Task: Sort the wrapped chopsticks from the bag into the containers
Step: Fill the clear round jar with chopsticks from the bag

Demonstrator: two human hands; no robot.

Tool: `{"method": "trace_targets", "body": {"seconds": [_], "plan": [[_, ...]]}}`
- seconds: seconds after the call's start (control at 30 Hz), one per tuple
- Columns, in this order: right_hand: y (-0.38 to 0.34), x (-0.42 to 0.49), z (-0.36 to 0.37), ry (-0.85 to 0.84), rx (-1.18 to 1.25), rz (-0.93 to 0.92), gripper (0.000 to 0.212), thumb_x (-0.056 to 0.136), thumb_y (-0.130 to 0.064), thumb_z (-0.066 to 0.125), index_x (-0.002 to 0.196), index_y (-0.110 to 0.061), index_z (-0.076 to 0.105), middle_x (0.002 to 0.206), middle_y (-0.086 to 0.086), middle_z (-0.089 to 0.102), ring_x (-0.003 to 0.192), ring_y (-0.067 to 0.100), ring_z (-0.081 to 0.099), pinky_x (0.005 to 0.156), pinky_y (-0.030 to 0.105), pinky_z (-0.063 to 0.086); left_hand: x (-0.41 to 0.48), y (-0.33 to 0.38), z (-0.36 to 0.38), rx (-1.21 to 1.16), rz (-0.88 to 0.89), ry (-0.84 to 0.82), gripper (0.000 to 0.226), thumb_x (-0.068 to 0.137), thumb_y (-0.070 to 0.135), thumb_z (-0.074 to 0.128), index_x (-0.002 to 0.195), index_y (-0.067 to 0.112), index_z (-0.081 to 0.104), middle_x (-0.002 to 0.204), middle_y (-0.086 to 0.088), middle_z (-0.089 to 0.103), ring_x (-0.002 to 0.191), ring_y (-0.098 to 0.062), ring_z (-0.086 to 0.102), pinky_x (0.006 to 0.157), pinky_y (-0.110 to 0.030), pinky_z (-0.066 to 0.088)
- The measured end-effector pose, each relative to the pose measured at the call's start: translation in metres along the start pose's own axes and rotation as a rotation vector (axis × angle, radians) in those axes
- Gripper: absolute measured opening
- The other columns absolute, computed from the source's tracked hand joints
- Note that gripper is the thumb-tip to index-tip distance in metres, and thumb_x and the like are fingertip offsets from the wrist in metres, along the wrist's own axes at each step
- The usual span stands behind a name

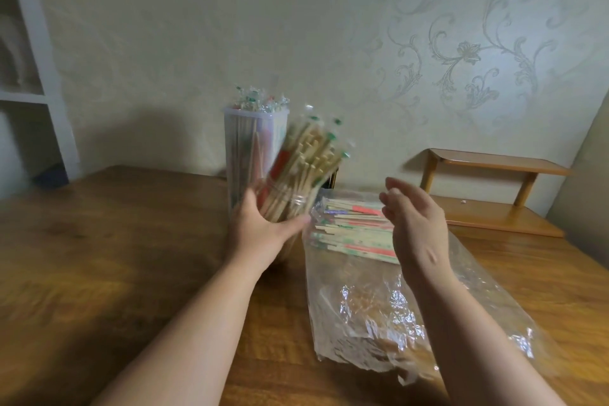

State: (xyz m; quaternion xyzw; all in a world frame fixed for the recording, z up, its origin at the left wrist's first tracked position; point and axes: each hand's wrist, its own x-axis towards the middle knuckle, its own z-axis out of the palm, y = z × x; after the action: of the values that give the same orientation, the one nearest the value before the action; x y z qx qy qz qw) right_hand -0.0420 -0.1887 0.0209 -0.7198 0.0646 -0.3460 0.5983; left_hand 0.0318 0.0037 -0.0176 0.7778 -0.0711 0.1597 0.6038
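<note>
Far on the left stands a white shelf (29, 95) by the wall. The brown wooden tabletop (99, 257) lies under both my arms.

At the far middle of the tabletop stands a tall clear container (244, 148). It is upright and full of wrapped chopsticks, and their tops stick out.

Just in front of it, my left hand (263, 227) holds a round clear jar (291, 206). My fingers (250, 199) and thumb curl round its side. A bunch of wrapped chopsticks (306, 158) stands in the jar and leans to the right. It looks blurry. I cannot tell if the jar touches the tabletop.

To the right lies a clear plastic bag (379, 323), flat and crinkly. More wrapped chopsticks (356, 227) lie in a pile at its far end.

My right hand (415, 217) is in the air above that pile. Its fingers (395, 188) are loose and a little bent, and they hold nothing.

Far on the right is a small wooden shelf (487, 188).
</note>
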Motion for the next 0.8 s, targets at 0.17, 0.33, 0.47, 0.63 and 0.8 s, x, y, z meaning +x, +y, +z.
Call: {"method": "trace_targets", "body": {"seconds": [0.17,0.33,0.47,0.63,0.8], "plan": [[0.008,0.002,0.002,-0.094,-0.321,-0.044,0.029,0.097,-0.019,0.054,0.124,-0.022,0.066,0.108,-0.009,0.064,0.079,-0.01,0.054,0.06,0.002,0.039,0.006,-0.002,-0.009,-0.152,-0.209,0.216,0.123,0.038,0.072,0.077,0.144,0.033,0.029,0.137,0.003,0.053,0.121,-0.027,0.055,0.097,-0.055,0.049],[0.011,0.002,0.011,-0.166,-0.387,-0.018,0.03,0.097,-0.021,0.054,0.125,-0.021,0.066,0.122,-0.004,0.068,0.105,0.008,0.062,0.065,0.012,0.041,0.007,-0.005,-0.014,-0.174,-0.261,0.281,0.097,0.054,0.059,0.084,0.133,0.032,0.035,0.128,0.005,0.055,0.11,-0.023,0.058,0.084,-0.042,0.054],[0.006,0.01,0.015,-0.27,-0.529,-0.025,0.028,0.095,-0.023,0.056,0.121,-0.021,0.068,0.122,0.001,0.069,0.103,0.013,0.062,0.077,0.026,0.045,0.013,-0.015,-0.013,-0.163,-0.243,0.294,0.076,0.064,0.042,0.088,0.121,0.037,0.038,0.121,0.008,0.055,0.102,-0.019,0.056,0.075,-0.033,0.048],[-0.007,0.016,0.021,-0.455,-0.725,-0.034,0.025,0.095,-0.026,0.057,0.115,-0.018,0.071,0.116,0.0,0.071,0.101,0.018,0.065,0.082,0.029,0.049,0.012,-0.012,-0.01,-0.056,-0.286,0.3,0.096,0.056,0.048,0.085,0.135,0.035,0.032,0.13,0.003,0.051,0.115,-0.028,0.055,0.092,-0.05,0.051],[-0.007,0.027,0.025,-0.44,-0.723,-0.033,0.024,0.095,-0.022,0.058,0.115,-0.016,0.071,0.114,0.003,0.071,0.097,0.021,0.066,0.087,0.034,0.053,-0.007,0.01,-0.005,0.171,-0.199,0.496,0.092,0.066,0.021,0.084,0.138,0.03,0.028,0.14,-0.007,0.034,0.127,-0.029,0.038,0.102,-0.051,0.043]]}}
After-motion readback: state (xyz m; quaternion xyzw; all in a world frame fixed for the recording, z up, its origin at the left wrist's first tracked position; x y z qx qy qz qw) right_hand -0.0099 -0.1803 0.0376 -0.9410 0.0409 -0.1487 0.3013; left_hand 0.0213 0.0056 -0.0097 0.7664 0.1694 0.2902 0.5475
